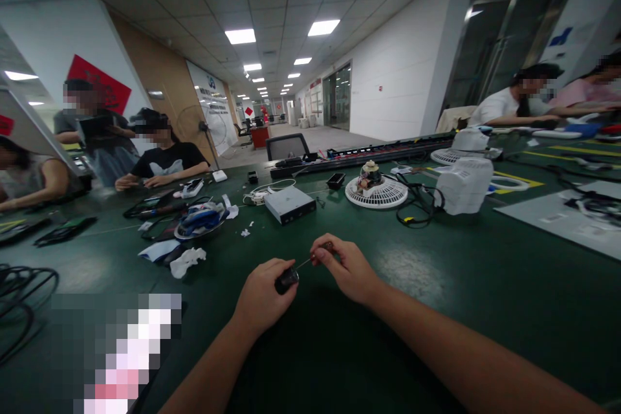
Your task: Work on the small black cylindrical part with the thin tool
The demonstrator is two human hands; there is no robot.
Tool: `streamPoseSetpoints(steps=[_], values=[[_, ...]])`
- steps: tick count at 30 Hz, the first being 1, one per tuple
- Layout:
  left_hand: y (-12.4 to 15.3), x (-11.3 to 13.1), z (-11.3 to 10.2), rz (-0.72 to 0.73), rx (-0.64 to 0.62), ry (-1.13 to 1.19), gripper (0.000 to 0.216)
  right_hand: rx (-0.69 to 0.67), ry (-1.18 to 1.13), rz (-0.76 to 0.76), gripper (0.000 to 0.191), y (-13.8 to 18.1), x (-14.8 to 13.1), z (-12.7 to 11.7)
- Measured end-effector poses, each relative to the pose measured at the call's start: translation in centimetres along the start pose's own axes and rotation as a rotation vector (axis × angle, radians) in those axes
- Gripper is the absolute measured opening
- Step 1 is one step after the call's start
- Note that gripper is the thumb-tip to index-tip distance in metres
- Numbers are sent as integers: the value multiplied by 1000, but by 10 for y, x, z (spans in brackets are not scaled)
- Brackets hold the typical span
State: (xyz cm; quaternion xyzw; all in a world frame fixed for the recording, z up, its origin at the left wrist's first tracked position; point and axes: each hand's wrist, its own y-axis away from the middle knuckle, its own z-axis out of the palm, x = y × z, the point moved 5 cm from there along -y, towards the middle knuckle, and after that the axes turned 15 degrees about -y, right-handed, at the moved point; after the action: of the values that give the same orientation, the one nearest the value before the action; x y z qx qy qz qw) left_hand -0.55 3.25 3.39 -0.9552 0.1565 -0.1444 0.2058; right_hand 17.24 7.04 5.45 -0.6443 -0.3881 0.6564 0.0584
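My left hand (264, 294) is wrapped around a small black cylindrical part (286, 281), held just above the green table. In the fingers of my right hand (349, 268) is a thin screwdriver (305, 264), pinched by its dark handle. Its shaft slants down to the left, and the tip meets the end of the black part; whether it sits inside cannot be made out. Beyond my hands lies a grey metal box like an optical drive (290, 204). A small black open tray (335, 181) stands to the right of that box.
A round white fan grille with a motor (376, 191), a white plastic housing (464, 185) and black cables (420, 204) lie at the right. Crumpled tissue (187, 262) and a bowl of blue cloth (201, 218) are at the left. Several people sit or stand around the table (310, 362).
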Motion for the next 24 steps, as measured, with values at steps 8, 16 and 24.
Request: streamPoseSetpoints(steps=[8, 16, 24], values=[[-1, -2, 2, -20, -25, -29, 34, -18, 94, 45, 20, -1, 6, 0], [-1, -6, 5, -27, -32, -52, 36, 114, 319, -203, 14, -3, -16, -13], [-2, -10, 3, -34, -7, -84, 38, -297, 683, 132, 22, -6, 26, -1]])
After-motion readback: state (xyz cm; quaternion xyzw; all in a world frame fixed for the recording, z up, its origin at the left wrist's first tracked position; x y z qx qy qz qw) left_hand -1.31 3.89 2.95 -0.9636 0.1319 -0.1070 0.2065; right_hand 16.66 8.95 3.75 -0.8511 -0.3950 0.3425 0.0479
